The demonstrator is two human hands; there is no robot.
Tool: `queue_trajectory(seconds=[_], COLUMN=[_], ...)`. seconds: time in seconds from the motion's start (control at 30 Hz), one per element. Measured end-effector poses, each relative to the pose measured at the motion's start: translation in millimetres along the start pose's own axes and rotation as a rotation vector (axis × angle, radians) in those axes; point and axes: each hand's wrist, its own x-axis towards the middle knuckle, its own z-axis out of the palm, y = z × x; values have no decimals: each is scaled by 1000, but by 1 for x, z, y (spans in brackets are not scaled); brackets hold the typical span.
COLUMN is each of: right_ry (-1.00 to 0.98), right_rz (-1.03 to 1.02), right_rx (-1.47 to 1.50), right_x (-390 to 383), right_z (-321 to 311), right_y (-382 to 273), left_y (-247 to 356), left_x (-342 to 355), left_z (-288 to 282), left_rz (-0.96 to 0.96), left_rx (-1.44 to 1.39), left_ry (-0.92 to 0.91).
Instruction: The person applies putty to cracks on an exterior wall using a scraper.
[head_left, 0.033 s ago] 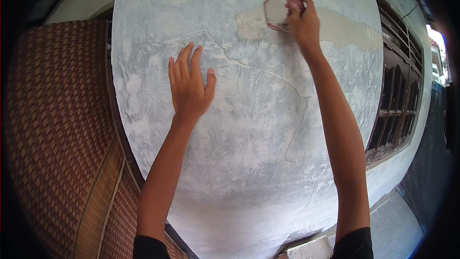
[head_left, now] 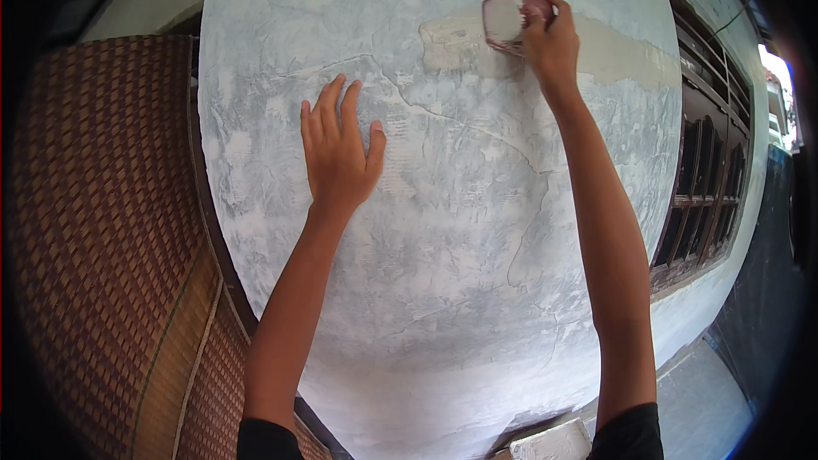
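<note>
My right hand (head_left: 557, 47) is high on the pale grey-white wall (head_left: 443, 230), its fingers wrapped round a reddish-brown putty scraper (head_left: 504, 19). Cream putty covers much of the scraper's flat face. Around it runs a band of smooth beige putty (head_left: 622, 51), reaching from mid-wall towards the window on the right. Lower and to the left, my left hand (head_left: 339, 149) is open with fingers spread, holding nothing. It appears to rest on the wall, just below a thin crack.
A brown woven panel (head_left: 102, 204) stands along the left side. To the right is a dark barred window (head_left: 703, 153) set in the wall. Below, near my right sleeve, lies a putty-smeared, whitish block-like object (head_left: 552, 443). Several cracks run down the wall.
My right hand and the scraper have shifted slightly right along the putty band. The left hand has hardly moved.
</note>
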Motion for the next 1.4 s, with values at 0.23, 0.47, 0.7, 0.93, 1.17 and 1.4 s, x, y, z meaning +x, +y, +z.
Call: queue_trajectory(seconds=[0.23, 0.47, 0.7, 0.93, 1.17, 1.4], right_ry=[-93, 169, -41, 72, 11, -2], right_rz=[-152, 71, -224, -36, -74, -97], right_rx=[108, 104, 91, 178, 100, 260], right_x=[-23, 0, -23, -3, -12, -18], right_z=[22, -17, 9, -23, -12, -8], right_y=[-35, 4, -22, 4, -2, 0], left_y=[0, 2, 5, 4, -1, 4], left_x=[0, 0, 2, -1, -2, -1], left_z=[2, 3, 3, 4, 0, 5], left_rz=[5, 18, 8, 4, 7, 7], left_rx=[25, 80, 69, 79, 98, 107], left_ry=[9, -6, -44, -39, -54, -32])
